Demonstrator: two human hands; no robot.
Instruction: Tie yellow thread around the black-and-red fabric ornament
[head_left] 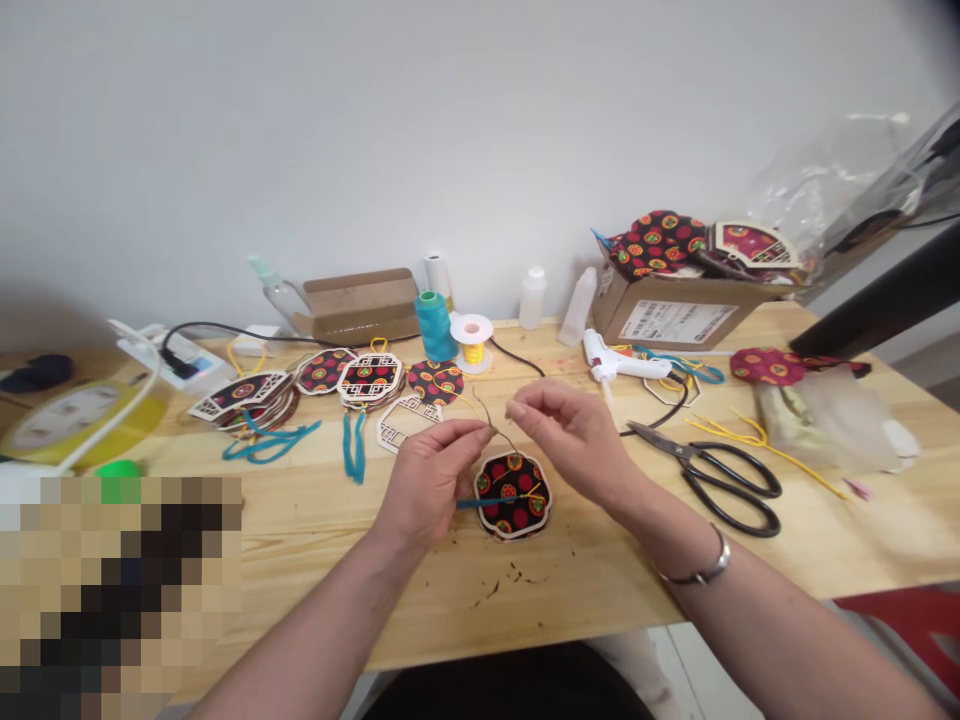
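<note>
My left hand (439, 465) pinches a thin brownish-green strand (504, 436), like a dry stem, between thumb and forefinger. To its right my right hand (574, 430) is raised with thumb and forefinger together; whatever lies in that pinch is too small to make out. Below both hands lies a patterned fabric sachet (514, 515) with a pale lobed frame. A teal tassel (487, 502) crosses it from under my left hand to a small yellow loop. Dark crumbs are scattered on the wooden table (420, 610) in front of it.
Black-handled scissors (731, 490) and a white glue gun (622, 360) lie at right. Behind stand a teal thread cone (435, 325), a yellow thread spool (472, 345) and a cardboard box (667, 310) of fabric pieces. Finished framed ornaments (371, 380) lie at left, near yellow tape (142, 410).
</note>
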